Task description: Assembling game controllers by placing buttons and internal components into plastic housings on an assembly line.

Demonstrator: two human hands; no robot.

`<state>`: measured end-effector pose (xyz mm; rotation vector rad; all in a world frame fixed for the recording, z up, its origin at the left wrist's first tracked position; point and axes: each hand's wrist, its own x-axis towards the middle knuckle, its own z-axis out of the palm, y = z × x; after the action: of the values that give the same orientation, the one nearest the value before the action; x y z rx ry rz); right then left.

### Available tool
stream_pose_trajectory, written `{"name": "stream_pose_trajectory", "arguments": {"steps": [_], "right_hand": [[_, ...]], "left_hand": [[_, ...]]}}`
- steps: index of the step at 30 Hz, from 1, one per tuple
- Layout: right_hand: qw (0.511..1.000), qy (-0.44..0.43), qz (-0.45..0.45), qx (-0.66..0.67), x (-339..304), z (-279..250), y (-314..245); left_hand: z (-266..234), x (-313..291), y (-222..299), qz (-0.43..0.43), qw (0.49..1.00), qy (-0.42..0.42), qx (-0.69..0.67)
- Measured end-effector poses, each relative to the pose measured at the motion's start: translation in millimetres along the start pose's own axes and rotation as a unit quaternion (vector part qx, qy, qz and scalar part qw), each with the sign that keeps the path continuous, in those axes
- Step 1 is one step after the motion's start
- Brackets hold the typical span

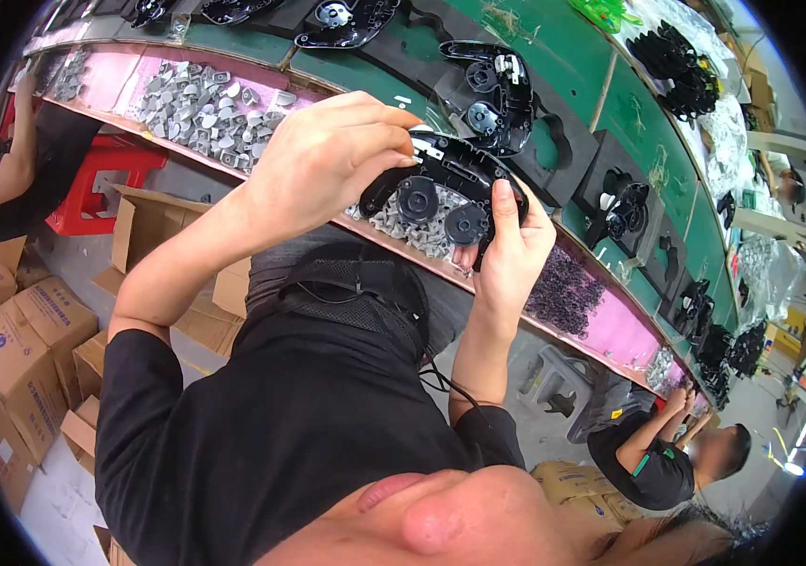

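A black plastic shell [441,174], shaped like a game controller half with two round black parts on it, is held up over the bench's front edge. My right hand [516,236] grips its right end, thumb on top and fingers underneath. At its upper left edge, my left hand [327,156] is closed, thumb and fingertips pinched at a small white part [429,151]. My fingers partly cover that part. Just beyond lies a similar glossy shell [497,99] with round parts and a white piece.
Loose grey plastic pieces [200,108] fill a pink-lined trough along the near edge; small black rings [563,292] lie further right. Dark foam holders [601,179] with shells line the green bench [422,47]. Cardboard boxes [21,349] and a red stool [101,184] stand left. Co-workers sit at both sides.
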<state>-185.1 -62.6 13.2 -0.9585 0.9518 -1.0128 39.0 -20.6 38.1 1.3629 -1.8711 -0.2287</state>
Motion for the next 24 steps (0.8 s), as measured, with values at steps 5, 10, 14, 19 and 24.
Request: {"name": "stream_pose_trajectory", "arguments": {"steps": [5,10,14,19,24], "right_hand": [[1.0,0.002,0.029,0.0,1,-1,6],[0.997,-0.019,0.068,0.039,13,-4,20],[0.996,-0.029,0.067,0.049,17,-9,21],[0.997,-0.003,0.058,0.055,17,-13,14],[0.982,0.08,-0.111,0.128,33,-51,-11]], "left_hand": [[-13,1,-1,-0.008,0.997,-0.073,0.025],[-17,-2,-1,-0.044,0.998,-0.044,-0.004],[-23,-4,0,-0.094,0.994,0.004,-0.06],[-23,-7,-5,-0.142,0.985,0.04,-0.085],[-25,-19,-8,-0.199,0.972,0.064,-0.106]]}}
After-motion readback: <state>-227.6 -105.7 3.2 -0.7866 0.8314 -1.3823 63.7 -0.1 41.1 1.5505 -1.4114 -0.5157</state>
